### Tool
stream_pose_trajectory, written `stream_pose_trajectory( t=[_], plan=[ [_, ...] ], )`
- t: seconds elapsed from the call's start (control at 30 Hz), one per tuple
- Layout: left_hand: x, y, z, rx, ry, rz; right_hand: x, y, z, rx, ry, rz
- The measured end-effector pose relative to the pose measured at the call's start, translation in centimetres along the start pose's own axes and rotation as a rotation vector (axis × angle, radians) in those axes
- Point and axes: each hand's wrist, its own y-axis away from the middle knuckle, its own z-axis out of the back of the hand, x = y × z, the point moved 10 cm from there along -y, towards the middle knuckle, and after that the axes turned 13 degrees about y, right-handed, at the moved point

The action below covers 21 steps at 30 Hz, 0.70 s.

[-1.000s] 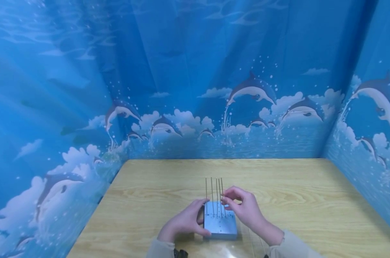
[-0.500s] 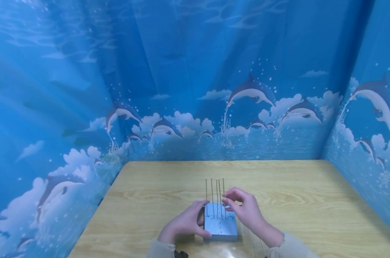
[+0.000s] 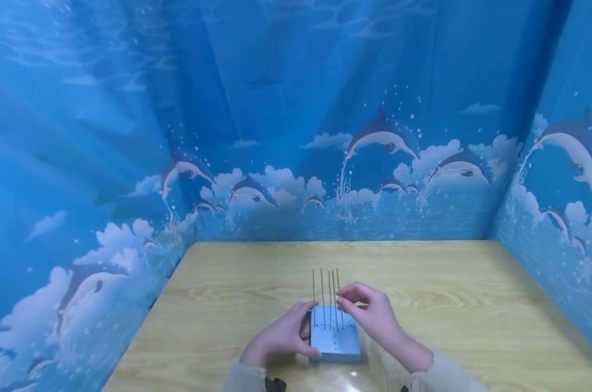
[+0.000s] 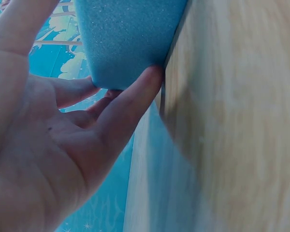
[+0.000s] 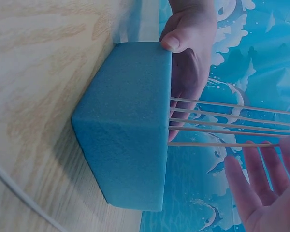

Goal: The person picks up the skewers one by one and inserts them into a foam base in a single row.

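A light blue foam block [image 3: 336, 344] lies on the table with a row of several thin wooden sticks [image 3: 322, 291] standing upright in its top. My left hand [image 3: 282, 336] grips the block's left side; in the left wrist view, thumb and fingers reach round a corner of the foam [image 4: 130, 38]. Above the block's right part, my right hand [image 3: 376, 316] pinches the rightmost stick [image 5: 208, 144] partway up between thumb and fingers. That stick meets the foam's top face in the right wrist view, while the remaining fingers [image 5: 239, 183] spread beside it.
The wood-grain table [image 3: 447, 294] spreads around the block. A thin pale cable [image 5: 26, 200] runs over it near my right forearm. Blue curtains [image 3: 296, 136] printed with dolphins stand behind the table and along both sides.
The rightmost stick's top swayed slightly right and then partly back, with my right hand pinching it throughout. My left hand and the block have stayed in place.
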Motion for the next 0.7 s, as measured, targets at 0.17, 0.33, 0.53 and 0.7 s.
stream_pose_trajectory(
  t=[0.17, 0.33, 0.53, 0.7],
  plan=[
    [0.1, -0.1, 0.1, -0.001, 0.0, 0.012, 0.1, -0.1, 0.0, 0.009, 0.01, 0.014],
    [0.1, -0.1, 0.1, 0.004, 0.009, 0.03, 0.1, 0.0, 0.8, 0.012, -0.024, 0.035],
    [0.3, -0.1, 0.0, 0.008, 0.003, 0.06, -1.3, 0.0, 3.1, -0.011, -0.038, 0.002],
    [0.4, 0.0, 0.0, 0.003, 0.008, 0.066, -3.7, 0.0, 5.1, -0.01, -0.077, -0.062]
  ],
)
